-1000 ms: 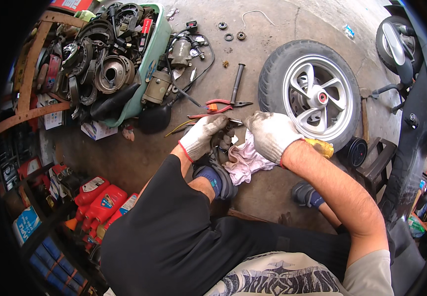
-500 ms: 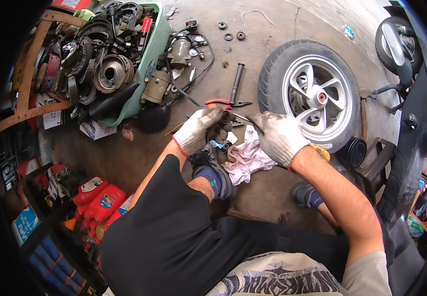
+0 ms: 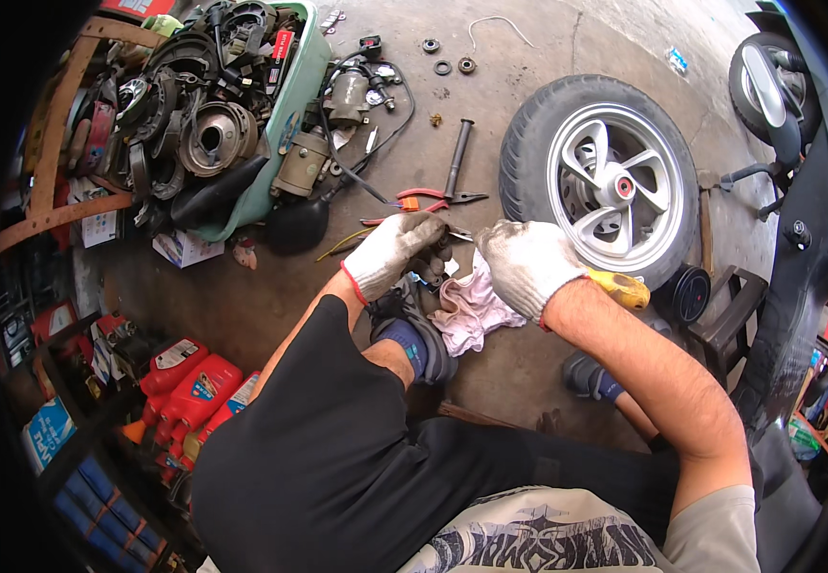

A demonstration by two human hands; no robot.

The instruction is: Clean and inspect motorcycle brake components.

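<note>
My left hand (image 3: 395, 253), in a white knit glove with dirty fingertips, is closed around a small dark metal part, mostly hidden by the fingers. My right hand (image 3: 533, 267), gloved the same way, is closed in a fist to its right. A yellow handle (image 3: 621, 288) shows beyond the right wrist, and a thin metal tip (image 3: 461, 236) shows between the hands, in line with it; together they look like a screwdriver gripped by its shaft. Just beyond the hands lie red-handled pliers (image 3: 423, 201) and a long bolt (image 3: 459, 158). A pink rag (image 3: 476, 310) lies beneath.
A spoked wheel with tyre (image 3: 533, 124) lies at the right, beside a dark stool (image 3: 734, 320). At the far left stands a green tub (image 3: 290, 105) heaped with used parts. Red bottles (image 3: 199, 392) stand at lower left. Small rings (image 3: 443, 68) lie on the floor ahead.
The right fist has shifted slightly left and turned, and more of the yellow handle shows. My left hand has turned over the dark part, whose round open end no longer shows.
</note>
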